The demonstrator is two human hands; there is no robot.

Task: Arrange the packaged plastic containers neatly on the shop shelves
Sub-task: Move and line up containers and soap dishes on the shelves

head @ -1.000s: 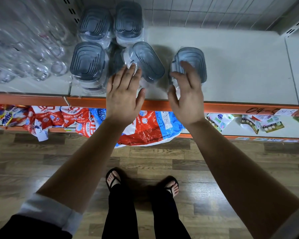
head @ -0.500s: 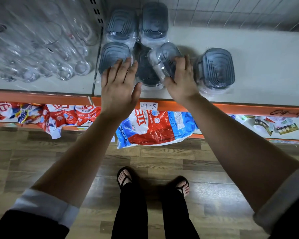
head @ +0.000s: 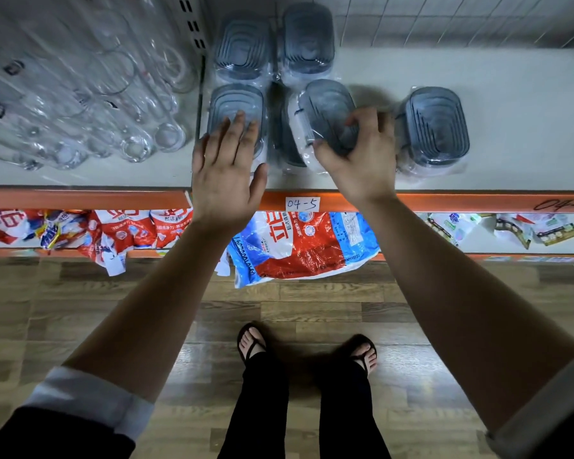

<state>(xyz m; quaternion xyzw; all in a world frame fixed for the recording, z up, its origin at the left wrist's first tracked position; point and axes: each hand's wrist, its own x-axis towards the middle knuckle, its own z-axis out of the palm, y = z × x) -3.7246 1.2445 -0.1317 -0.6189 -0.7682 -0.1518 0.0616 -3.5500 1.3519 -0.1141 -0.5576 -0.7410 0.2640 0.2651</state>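
Right-hand grip [head: 362, 159] holds tilted container [head: 325, 104], long axis front-to-back.

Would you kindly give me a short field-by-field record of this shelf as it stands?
shelf: white board, orange edge, label 04-5
left hand: fingers straight, over front-left container
right hand: fingers curled round tilted middle container
right-end container: upright, standing apart
back row: two wrapped containers
left bay: clear glasses
lower shelf: detergent bags

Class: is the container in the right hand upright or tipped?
Tipped: the container slants, its lid not level; the right hand grips it.
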